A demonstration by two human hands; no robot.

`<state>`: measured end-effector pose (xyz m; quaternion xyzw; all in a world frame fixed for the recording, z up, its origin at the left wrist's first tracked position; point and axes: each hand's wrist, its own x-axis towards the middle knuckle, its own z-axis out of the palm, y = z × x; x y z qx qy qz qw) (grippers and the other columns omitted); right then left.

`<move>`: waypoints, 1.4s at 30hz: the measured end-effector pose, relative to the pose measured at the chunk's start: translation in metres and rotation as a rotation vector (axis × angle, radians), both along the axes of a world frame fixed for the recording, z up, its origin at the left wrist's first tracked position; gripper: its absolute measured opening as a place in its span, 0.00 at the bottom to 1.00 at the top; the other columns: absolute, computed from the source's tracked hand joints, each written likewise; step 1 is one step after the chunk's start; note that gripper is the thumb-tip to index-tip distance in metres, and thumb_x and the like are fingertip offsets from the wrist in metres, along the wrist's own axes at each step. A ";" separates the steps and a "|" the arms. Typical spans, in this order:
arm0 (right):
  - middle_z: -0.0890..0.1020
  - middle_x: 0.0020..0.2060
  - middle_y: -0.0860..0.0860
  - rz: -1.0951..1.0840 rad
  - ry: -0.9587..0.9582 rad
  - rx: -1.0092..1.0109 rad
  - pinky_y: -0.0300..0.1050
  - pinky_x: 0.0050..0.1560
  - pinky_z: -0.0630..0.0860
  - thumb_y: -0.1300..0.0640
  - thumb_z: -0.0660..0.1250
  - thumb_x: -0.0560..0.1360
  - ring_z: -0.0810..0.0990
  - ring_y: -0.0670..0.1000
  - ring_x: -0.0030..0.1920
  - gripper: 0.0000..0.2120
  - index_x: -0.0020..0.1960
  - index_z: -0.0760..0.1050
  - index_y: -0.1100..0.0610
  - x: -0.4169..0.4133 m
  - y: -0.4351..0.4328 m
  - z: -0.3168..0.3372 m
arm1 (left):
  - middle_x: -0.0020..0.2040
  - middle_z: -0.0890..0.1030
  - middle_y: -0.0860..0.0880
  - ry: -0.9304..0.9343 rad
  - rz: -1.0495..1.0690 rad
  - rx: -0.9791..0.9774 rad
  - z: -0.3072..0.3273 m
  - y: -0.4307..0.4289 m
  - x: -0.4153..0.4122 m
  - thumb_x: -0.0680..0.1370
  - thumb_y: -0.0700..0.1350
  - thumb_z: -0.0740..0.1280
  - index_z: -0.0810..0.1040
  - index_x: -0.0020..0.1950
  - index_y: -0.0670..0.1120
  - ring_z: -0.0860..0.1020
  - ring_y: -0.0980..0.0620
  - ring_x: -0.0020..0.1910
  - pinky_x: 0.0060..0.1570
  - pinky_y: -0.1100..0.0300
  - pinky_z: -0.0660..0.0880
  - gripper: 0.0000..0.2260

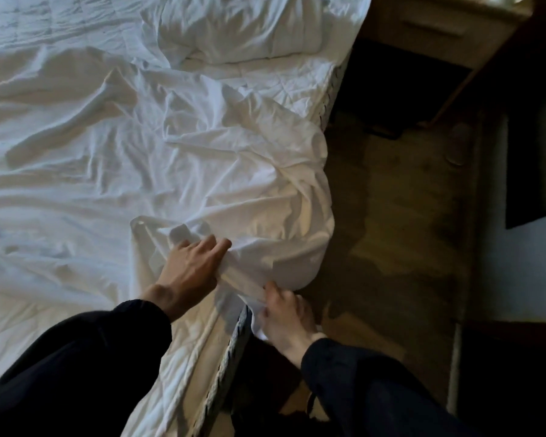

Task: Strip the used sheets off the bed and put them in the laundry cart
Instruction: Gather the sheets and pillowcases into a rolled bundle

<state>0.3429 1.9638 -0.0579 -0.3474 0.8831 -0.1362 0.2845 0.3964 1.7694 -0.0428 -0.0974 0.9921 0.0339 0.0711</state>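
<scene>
From the right hand (282, 313), which pinches its hem at lower centre, the sheet (234, 184) runs up-frame along the bed (238, 337) edge, while the left hand (191, 263) presses it with fingers straight.

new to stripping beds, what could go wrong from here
The sheet is bunched at the edge of the mattress and bulges over the floor; a hard pull could drop it there, under your feet. The right hand pinches only a thin strip, so it may slip or snag. The pillow might get dragged along.
</scene>
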 end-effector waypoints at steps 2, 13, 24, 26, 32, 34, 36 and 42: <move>0.80 0.52 0.59 -0.038 0.006 -0.032 0.51 0.43 0.69 0.46 0.57 0.80 0.79 0.63 0.52 0.16 0.60 0.66 0.57 0.000 0.011 -0.004 | 0.41 0.76 0.47 -0.062 -0.029 -0.017 -0.004 0.007 0.004 0.56 0.41 0.75 0.75 0.52 0.48 0.79 0.45 0.35 0.36 0.55 0.71 0.25; 0.83 0.42 0.55 0.218 -0.120 0.010 0.47 0.41 0.77 0.60 0.69 0.72 0.83 0.56 0.42 0.13 0.54 0.70 0.55 0.054 0.094 -0.017 | 0.50 0.75 0.50 -0.500 -0.292 -0.030 -0.011 0.096 -0.004 0.59 0.51 0.61 0.77 0.52 0.53 0.75 0.45 0.52 0.55 0.50 0.66 0.22; 0.74 0.63 0.56 0.372 -0.401 -0.059 0.53 0.58 0.73 0.56 0.61 0.77 0.75 0.59 0.61 0.24 0.72 0.62 0.51 -0.020 0.109 -0.033 | 0.60 0.76 0.54 -0.578 -0.078 0.020 -0.016 0.123 -0.040 0.60 0.68 0.38 0.71 0.65 0.58 0.71 0.52 0.62 0.59 0.51 0.60 0.40; 0.71 0.68 0.54 0.295 -0.420 -0.090 0.53 0.63 0.71 0.59 0.59 0.78 0.72 0.58 0.64 0.28 0.76 0.56 0.48 -0.043 0.103 -0.026 | 0.62 0.75 0.53 -0.527 -0.043 -0.018 -0.011 0.118 -0.055 0.61 0.68 0.38 0.69 0.68 0.57 0.71 0.51 0.64 0.59 0.51 0.61 0.41; 0.68 0.70 0.54 0.063 -0.327 -0.163 0.50 0.68 0.67 0.60 0.59 0.78 0.67 0.56 0.69 0.28 0.76 0.56 0.54 -0.126 0.084 -0.004 | 0.65 0.71 0.49 -0.405 0.066 -0.083 0.003 0.091 -0.117 0.72 0.65 0.55 0.61 0.74 0.54 0.69 0.47 0.65 0.61 0.52 0.64 0.32; 0.65 0.72 0.54 0.055 -0.297 -0.140 0.48 0.69 0.64 0.60 0.59 0.78 0.65 0.56 0.71 0.30 0.77 0.53 0.54 -0.154 0.074 0.000 | 0.66 0.69 0.46 -0.342 0.107 -0.066 0.007 0.083 -0.143 0.75 0.58 0.61 0.59 0.75 0.51 0.69 0.45 0.65 0.61 0.51 0.65 0.30; 0.63 0.74 0.54 0.033 -0.278 -0.124 0.48 0.71 0.61 0.61 0.60 0.79 0.61 0.56 0.73 0.31 0.78 0.51 0.55 -0.184 0.059 0.003 | 0.67 0.67 0.44 -0.275 0.144 -0.053 0.009 0.075 -0.168 0.75 0.53 0.63 0.58 0.76 0.49 0.69 0.42 0.64 0.60 0.49 0.65 0.31; 0.57 0.77 0.54 -0.110 -0.314 -0.109 0.50 0.73 0.58 0.58 0.56 0.82 0.57 0.55 0.76 0.29 0.79 0.48 0.55 -0.263 -0.010 -0.001 | 0.73 0.62 0.41 -0.085 0.142 -0.042 0.011 0.026 -0.238 0.77 0.44 0.62 0.61 0.75 0.48 0.65 0.40 0.68 0.63 0.47 0.62 0.27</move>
